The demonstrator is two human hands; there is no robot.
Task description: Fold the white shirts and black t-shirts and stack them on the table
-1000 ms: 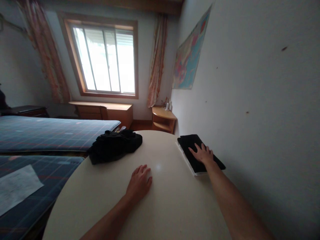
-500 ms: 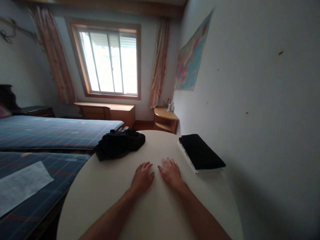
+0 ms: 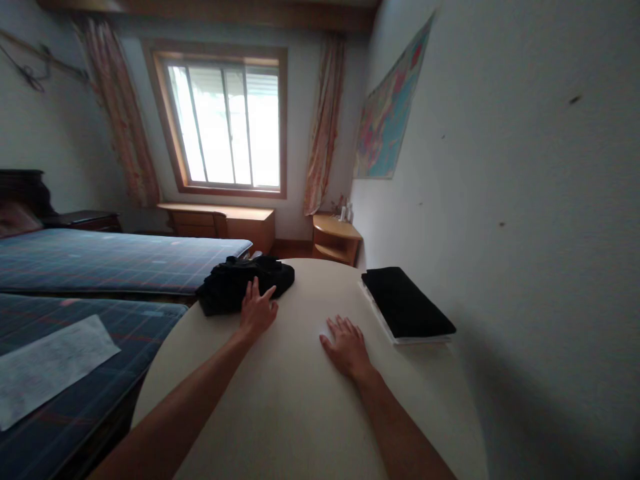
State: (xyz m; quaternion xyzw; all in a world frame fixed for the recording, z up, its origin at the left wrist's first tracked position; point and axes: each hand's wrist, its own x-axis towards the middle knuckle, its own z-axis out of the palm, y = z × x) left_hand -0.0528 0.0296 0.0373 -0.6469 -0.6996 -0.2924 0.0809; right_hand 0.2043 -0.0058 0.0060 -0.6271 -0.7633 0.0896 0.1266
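Observation:
A crumpled black bundle that looks like cloth or a soft bag point(image 3: 225, 287) lies at the far left of the round white table point(image 3: 300, 413). My left hand point(image 3: 257, 310) is at its near right side, fingers spread and overlapping it in view; whether they touch it I cannot tell. That hand holds nothing. My right hand point(image 3: 347, 347) rests palm down on the tabletop with its fingers stretched out, also holding nothing. To its right lies a flat black item point(image 3: 407, 303), with white edges showing beneath it like a stack of paper.
Close on the right runs a white wall point(image 3: 540, 280) with a map point(image 3: 390, 113) on it. Left of the table stand mattresses with a plaid pattern point(image 3: 125, 257), one bearing a printed sheet point(image 3: 55, 370). A low desk point(image 3: 245, 217) and a corner shelf point(image 3: 336, 230) are beyond.
My left hand has moved forward and left from the middle of the table to the black bundle, its fingers spreading. My right hand has stayed in place. The view has shifted slightly.

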